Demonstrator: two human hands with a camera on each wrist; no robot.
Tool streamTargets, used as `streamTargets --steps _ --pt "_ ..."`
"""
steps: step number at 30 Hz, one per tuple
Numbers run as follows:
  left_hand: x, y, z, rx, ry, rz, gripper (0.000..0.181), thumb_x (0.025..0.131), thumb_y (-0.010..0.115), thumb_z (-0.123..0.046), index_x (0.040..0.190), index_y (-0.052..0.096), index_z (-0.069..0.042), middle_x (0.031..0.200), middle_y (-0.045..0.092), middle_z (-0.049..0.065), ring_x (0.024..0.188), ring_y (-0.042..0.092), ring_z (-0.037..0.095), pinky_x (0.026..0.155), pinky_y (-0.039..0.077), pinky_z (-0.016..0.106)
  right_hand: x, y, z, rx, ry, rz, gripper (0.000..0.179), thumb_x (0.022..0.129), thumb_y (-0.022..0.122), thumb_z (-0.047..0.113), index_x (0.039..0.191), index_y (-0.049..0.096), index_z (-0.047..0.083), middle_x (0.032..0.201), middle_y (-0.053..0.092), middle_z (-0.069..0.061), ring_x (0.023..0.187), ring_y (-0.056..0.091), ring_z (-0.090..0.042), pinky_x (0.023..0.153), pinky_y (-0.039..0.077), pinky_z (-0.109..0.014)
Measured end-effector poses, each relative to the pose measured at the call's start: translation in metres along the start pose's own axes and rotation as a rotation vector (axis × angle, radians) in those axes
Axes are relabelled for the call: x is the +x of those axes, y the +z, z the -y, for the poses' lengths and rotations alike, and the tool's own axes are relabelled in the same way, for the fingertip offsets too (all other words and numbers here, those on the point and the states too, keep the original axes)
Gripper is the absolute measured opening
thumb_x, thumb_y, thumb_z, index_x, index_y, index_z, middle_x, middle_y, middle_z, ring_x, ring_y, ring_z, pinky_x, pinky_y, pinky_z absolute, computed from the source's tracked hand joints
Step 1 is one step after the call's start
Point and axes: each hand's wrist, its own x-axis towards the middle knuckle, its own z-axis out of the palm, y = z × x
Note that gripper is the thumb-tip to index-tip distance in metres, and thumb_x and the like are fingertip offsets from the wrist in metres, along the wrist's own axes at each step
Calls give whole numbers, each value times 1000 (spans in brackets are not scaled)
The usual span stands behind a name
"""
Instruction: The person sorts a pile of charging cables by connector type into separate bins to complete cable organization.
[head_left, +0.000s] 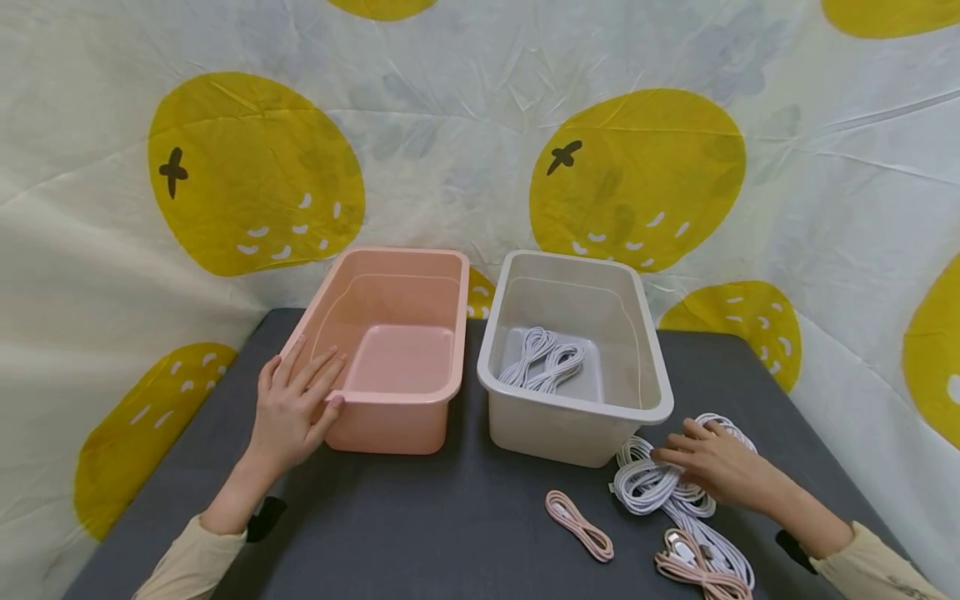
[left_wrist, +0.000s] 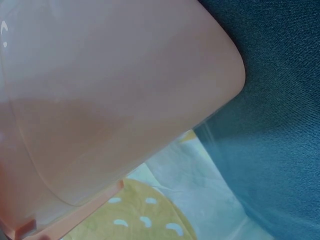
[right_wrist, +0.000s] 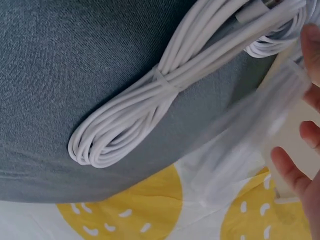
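My left hand (head_left: 288, 408) rests with spread fingers on the near left corner of a pink plastic bin (head_left: 397, 398), whose side fills much of the left wrist view. At the right, my right hand (head_left: 712, 462) is over a pile of coiled white cables (head_left: 645, 483). Its fingers (right_wrist: 290, 172) pinch one white cable bundle (right_wrist: 240, 135), blurred in the right wrist view. Beside that lies another tied white cable bundle (right_wrist: 120, 125) on the dark table. Two white cable coils (head_left: 543, 362) lie inside the off-white bin (head_left: 570, 404).
A pink cable coil (head_left: 579, 525) lies in front of the off-white bin. Nearer the right edge, a second pink cable coil (head_left: 701, 571) overlaps white cable. The dark table (head_left: 450, 533) ends at a white curtain (head_left: 450, 167) with yellow fruit shapes.
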Motion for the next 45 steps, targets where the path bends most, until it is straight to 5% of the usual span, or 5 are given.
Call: streamTargets --steps 4,8,11,15,45 --pt "1 0 0 3 0 3 53 92 29 -46 117 59 -10 118 59 13 124 36 39 93 21 58 1 -6 -1 -23 30 6 54 50 80 24 101 62 27 86 57 12 76 38 -10 60 29 -26" --pt "1 0 0 8 0 5 54 92 29 -46 116 60 -9 118 59 13 124 37 39 93 21 59 -1 -11 -4 -3 75 16 42 63 77 31 103 63 25 87 59 10 79 41 -12 62 32 -30" --pt "0 1 1 9 1 4 54 92 29 -46 116 60 -9 118 59 13 124 37 39 93 21 59 -2 -12 -5 11 88 2 34 84 49 49 103 64 25 86 59 10 80 41 -12 62 32 -30" --pt "0 1 1 10 2 4 54 92 29 -46 116 60 -9 117 59 14 123 37 39 93 21 59 -3 -13 -6 4 91 -44 62 86 11 51 102 64 23 84 58 9 79 41 -14 62 32 -32" --pt "-1 1 2 13 -3 12 54 92 28 -47 117 59 -10 118 59 13 124 37 39 93 21 59 -19 -60 -36 -137 270 -141 65 90 12 56 100 62 17 76 52 6 70 41 -17 51 30 -34"
